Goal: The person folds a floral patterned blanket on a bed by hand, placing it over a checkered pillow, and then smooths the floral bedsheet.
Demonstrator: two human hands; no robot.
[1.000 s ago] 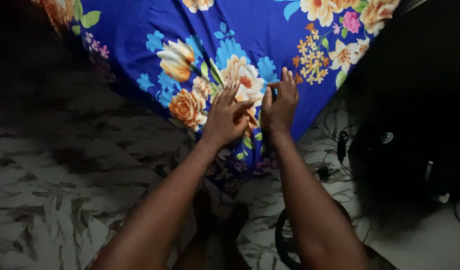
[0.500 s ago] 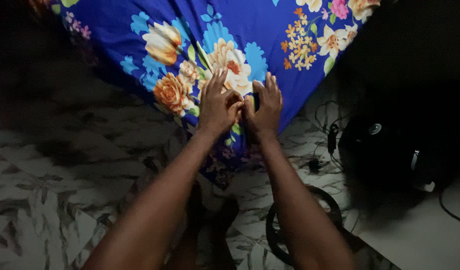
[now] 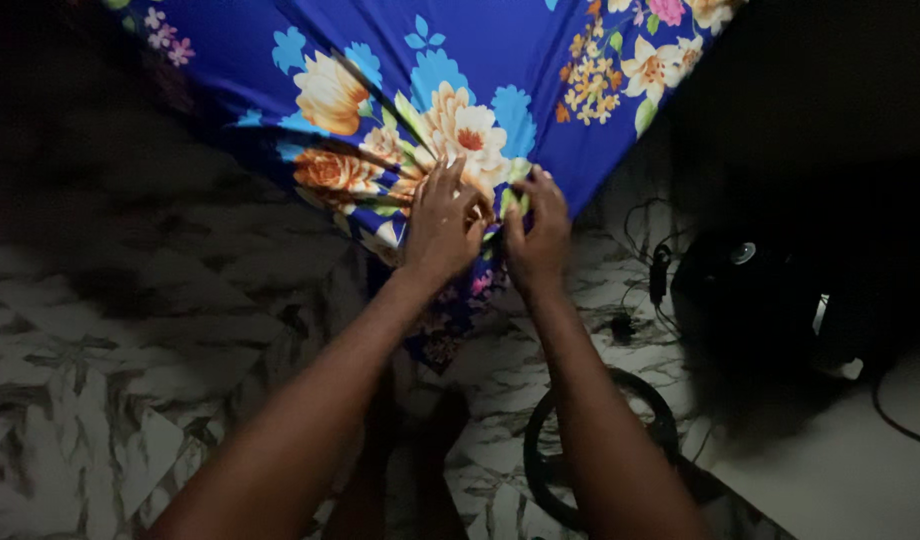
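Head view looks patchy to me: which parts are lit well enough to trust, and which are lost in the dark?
Head view: the blue flowered cloth and both hands, left hand and right hand, are lit and fairly sharp; the marble floor dims; the black device and upper right corner sink into shadow.

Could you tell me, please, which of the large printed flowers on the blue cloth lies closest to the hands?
The cream flower with the red centre, just above the left hand. The yellow-orange bloom lies farther left, and the pink-and-cream cluster sits at the top right.
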